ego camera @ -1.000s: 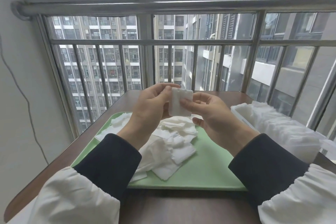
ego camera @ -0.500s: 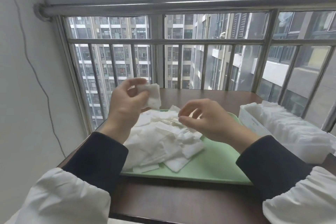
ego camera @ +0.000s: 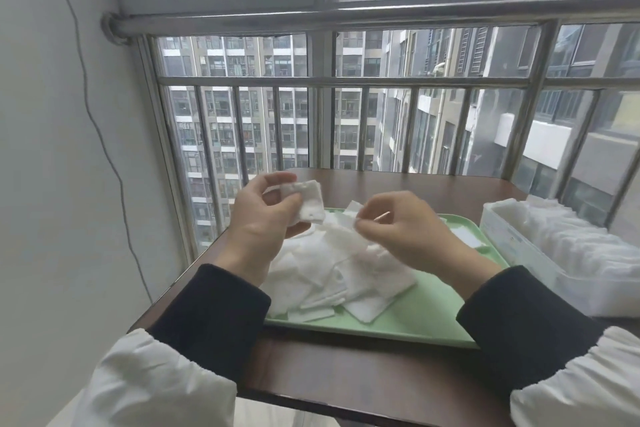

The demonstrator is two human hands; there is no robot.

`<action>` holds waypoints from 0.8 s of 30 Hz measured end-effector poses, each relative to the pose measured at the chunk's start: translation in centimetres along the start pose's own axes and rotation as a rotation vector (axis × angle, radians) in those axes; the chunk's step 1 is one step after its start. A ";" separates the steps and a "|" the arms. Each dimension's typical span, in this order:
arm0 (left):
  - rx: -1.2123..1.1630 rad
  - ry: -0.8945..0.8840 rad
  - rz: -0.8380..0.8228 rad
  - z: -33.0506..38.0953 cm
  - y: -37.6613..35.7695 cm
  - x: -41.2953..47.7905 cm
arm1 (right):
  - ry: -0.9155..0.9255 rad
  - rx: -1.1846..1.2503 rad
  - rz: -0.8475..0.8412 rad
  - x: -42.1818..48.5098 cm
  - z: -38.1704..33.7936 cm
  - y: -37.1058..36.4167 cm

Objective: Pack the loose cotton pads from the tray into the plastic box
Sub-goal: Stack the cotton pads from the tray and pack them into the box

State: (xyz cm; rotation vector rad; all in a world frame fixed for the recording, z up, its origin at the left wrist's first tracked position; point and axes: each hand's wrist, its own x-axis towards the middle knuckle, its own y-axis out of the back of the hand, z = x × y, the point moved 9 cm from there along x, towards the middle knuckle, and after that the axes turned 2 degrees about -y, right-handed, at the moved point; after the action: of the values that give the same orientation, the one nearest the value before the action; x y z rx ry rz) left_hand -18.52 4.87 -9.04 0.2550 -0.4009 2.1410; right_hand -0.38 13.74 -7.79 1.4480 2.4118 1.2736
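**Both hands engaged with cotton pads above the tray**

Left hand [ego camera: 263, 218]: raised above the near-left part of the green tray [ego camera: 415, 326]. Its grip is pressed together, thumb in front and fingers behind, on a small stack of cotton pads [ego camera: 306, 201] held upright and clear of the tray. The number of pads in the stack cannot be told.

Right hand [ego camera: 405, 229]: low over the middle of the tray, fingers curled. Thumb and forefinger pinch the edge of an upturned pad [ego camera: 351, 213] at the top of the loose pile [ego camera: 339, 274]. This area is slightly blurred.

Loose pile: white square pads heaped untidily on the left and centre of the tray, directly beneath both hands and touching the right hand's fingertips. One lone pad [ego camera: 467, 236] lies flat on the far-right part of the tray, apart from the pile.

Plastic box [ego camera: 512, 250]: stands on the dark wooden surface [ego camera: 346, 374] just beside the tray's right rim, well apart from both hands. It is packed with a row of pads [ego camera: 571, 243] standing on edge.
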 end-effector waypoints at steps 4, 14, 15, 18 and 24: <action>-0.015 0.038 -0.053 -0.8 -0.3 0.2 | -0.162 0.491 0.064 -0.2 1.7 0.7; 0.012 0.010 -0.181 -0.9 -1.6 0.0 | -0.092 0.995 -0.033 -0.3 0.6 0.8; 0.021 0.003 -0.195 -0.8 -1.8 0.0 | -0.075 0.976 -0.047 -0.4 0.4 0.9; 0.060 -0.017 -0.247 -0.4 -2.5 -0.4 | 0.005 0.820 -0.051 -0.7 -0.4 1.4; 0.156 -0.068 -0.343 0.3 -3.9 -1.2 | 0.158 0.444 0.005 -1.1 -2.5 2.1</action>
State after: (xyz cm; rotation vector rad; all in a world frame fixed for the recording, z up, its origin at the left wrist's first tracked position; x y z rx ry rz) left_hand -14.60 5.95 -8.41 0.4534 -0.2105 1.8305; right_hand 0.69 11.78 -5.07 1.4908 2.9389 0.9191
